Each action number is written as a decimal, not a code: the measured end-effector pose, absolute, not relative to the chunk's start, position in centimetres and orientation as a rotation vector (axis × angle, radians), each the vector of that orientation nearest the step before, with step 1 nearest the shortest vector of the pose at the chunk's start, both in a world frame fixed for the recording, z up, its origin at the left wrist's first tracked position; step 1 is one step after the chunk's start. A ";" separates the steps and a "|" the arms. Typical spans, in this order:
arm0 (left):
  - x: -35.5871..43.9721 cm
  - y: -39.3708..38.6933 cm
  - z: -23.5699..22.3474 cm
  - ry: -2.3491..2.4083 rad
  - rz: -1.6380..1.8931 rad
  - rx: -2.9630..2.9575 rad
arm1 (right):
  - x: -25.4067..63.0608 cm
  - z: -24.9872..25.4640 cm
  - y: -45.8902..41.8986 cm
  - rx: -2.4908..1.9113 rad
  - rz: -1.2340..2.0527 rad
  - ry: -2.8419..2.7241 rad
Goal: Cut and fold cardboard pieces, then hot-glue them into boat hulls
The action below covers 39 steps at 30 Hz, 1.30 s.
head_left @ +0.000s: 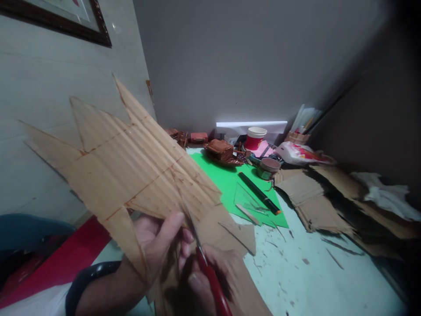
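My left hand (158,245) grips a large spiky piece of corrugated cardboard (125,162) from below, thumb on top of its lower edge, holding it up in front of me. My right hand (210,276) is closed round the red handles of a pair of scissors (210,272). The thin blades point up into the cardboard's lower edge beside my left thumb. Red pen lines run across the cardboard. A dark band sits on my left wrist (88,285).
A green sheet (230,184) lies on the pale table with a black marker (259,193) and a clear plastic triangle (248,202). Behind stand a red-and-white cup (255,138), a small jar (269,167) and brown stacked pieces (222,150). Cardboard scraps (312,197) spread to the right.
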<state>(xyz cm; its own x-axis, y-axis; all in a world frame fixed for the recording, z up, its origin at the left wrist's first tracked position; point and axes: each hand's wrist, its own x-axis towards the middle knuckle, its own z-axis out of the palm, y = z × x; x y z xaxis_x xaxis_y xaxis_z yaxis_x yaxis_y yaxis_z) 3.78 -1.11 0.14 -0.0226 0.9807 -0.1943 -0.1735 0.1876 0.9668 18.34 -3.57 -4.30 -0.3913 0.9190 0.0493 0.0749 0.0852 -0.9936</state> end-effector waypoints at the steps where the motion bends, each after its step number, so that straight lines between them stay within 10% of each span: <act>1: 3.8 -1.1 0.1 1.187 1.181 0.900 | 18.2 -4.3 -3.6 -1.019 1.395 -1.596; 39: 1.9 0.7 2.3 1.120 1.396 0.701 | 19.4 -3.0 -3.8 -1.340 1.264 -1.666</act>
